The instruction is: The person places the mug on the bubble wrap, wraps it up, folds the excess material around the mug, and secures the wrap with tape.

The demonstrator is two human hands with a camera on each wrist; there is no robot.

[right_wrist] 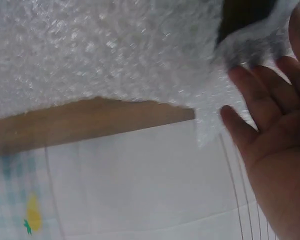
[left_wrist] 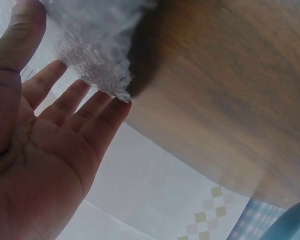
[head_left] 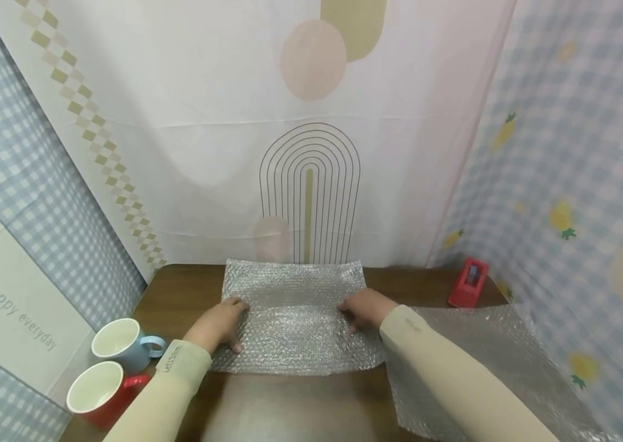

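A sheet of clear bubble wrap point(head_left: 294, 334) lies on the brown table in the middle of the head view. My left hand point(head_left: 218, 325) rests at its left edge with thumb and fingers spread. In the left wrist view the fingertips of that hand point(left_wrist: 55, 135) touch the wrap's edge, palm facing the camera. On the opposite side, my right hand point(head_left: 367, 308) rests on the wrap's right edge. The right wrist view shows its fingers point(right_wrist: 260, 102) loosely extended against the plastic, with part of the thumb cut off by the frame.
A second bubble wrap sheet point(head_left: 510, 350) spreads under the right forearm. Behind it stands a red tape dispenser point(head_left: 461, 293). At the left table edge are a light blue mug point(head_left: 133, 353) and a red mug point(head_left: 109, 408). A printed curtain point(head_left: 206, 184) hangs behind the table.
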